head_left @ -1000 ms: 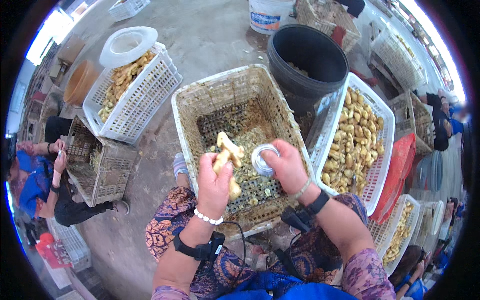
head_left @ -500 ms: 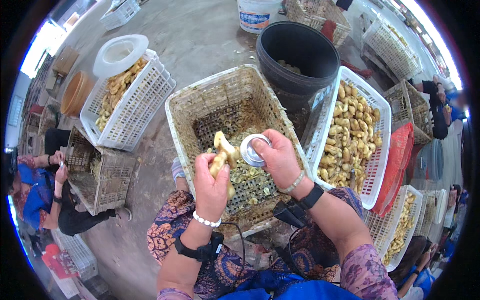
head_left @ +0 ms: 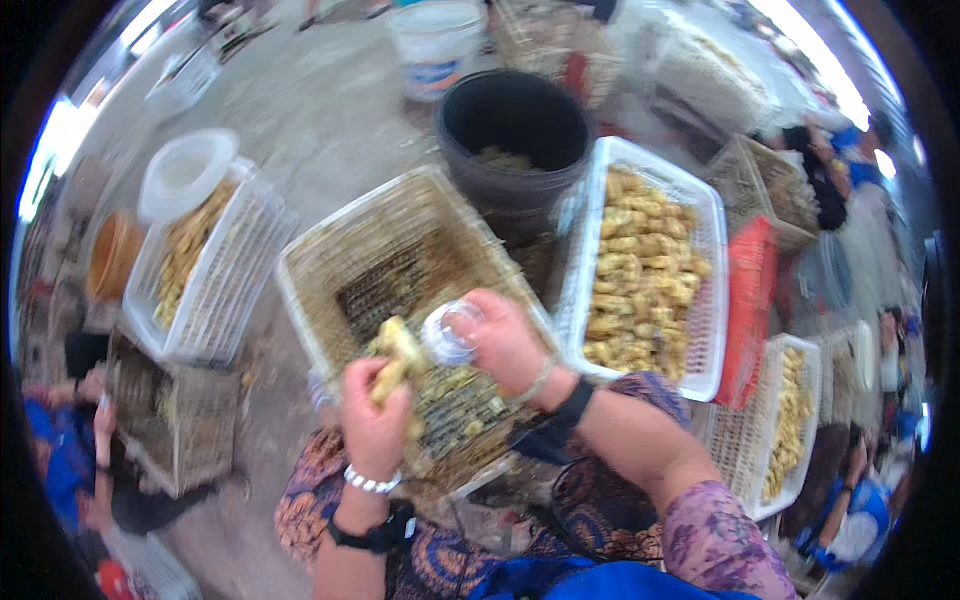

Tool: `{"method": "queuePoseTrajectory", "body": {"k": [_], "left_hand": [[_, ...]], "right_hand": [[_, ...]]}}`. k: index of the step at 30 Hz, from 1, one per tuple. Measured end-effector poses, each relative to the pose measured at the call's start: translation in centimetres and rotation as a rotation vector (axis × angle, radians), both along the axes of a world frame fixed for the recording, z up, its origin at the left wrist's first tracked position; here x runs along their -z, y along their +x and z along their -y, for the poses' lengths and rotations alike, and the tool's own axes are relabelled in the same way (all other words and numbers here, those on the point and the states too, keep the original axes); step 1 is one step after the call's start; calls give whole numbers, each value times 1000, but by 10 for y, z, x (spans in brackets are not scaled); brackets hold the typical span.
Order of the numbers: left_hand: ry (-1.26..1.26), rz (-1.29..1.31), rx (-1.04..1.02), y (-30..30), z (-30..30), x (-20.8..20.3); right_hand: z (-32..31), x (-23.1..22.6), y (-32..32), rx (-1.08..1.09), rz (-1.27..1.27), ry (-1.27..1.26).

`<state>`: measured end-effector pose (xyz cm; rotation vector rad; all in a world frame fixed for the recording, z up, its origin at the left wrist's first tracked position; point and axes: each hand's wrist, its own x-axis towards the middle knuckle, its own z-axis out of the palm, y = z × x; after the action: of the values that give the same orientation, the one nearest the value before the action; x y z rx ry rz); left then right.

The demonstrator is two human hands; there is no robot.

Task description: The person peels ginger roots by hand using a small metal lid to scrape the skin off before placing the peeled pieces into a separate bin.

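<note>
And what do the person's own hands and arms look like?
The left hand is bare, with a white beaded bracelet and a black wrist strap; the right hand is bare, with a pale bracelet and a black band. The right sleeve is purple and floral.

Left hand (head_left: 375, 420), bare: fingers curled in a closed grip, thumb on the inner side. Left wrist (head_left: 362, 508): ringed by a white beaded bracelet. Left forearm (head_left: 350, 572): bare, rising steeply from the lower edge. Right hand (head_left: 507, 345), bare: closed in a grip, thumb extended leftward. Right forearm (head_left: 640, 440): bare, slanting up and leftward, elbow end in purple floral sleeve. Hands: near each other, right slightly farther forward.
</note>
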<state>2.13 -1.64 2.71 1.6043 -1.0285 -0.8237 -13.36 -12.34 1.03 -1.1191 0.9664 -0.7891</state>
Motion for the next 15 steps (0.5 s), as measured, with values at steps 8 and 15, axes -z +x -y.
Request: {"method": "queuePoseTrajectory", "body": {"k": [8,15], "left_hand": [[-128,-410,-34,9,-15,-6],[-238,-759,95,30,-18,-4]], "right_hand": [[-20,-32,-14,10,-66,66],[-95,-16,-13,88,2,142]]}}
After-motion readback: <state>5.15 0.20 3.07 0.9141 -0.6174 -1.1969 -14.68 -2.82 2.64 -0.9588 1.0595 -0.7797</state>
